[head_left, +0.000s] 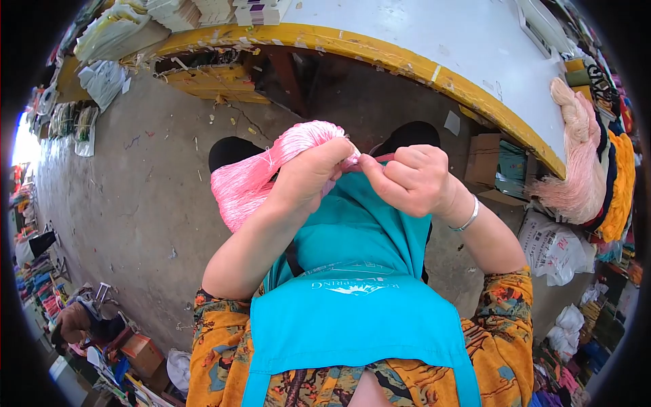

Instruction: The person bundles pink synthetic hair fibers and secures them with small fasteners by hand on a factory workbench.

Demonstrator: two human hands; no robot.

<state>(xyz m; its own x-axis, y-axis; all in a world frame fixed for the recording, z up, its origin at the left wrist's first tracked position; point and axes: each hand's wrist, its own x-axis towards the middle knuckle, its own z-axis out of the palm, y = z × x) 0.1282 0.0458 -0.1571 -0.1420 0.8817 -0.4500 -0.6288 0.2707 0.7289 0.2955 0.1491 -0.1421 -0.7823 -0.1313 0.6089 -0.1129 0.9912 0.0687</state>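
A shiny pink skein of yarn (244,183) hangs over my left forearm side, its loops spread to the left above my lap. My left hand (315,169) is closed around the gathered end of the skein. Close beside it, my right hand (410,176) is closed, thumb and forefinger pinching at that same end. A short bit of pink strand shows between the fingers of my right hand. The exact grip at the pinch is partly hidden by my fingers. Below both hands lies a turquoise apron (352,305).
A white-topped table (407,34) with a worn yellow edge curves ahead. Pale pink and orange skeins (580,149) hang at its right end. A cardboard box (483,163) and a white sack (553,247) stand below. Another person (85,322) is at the lower left.
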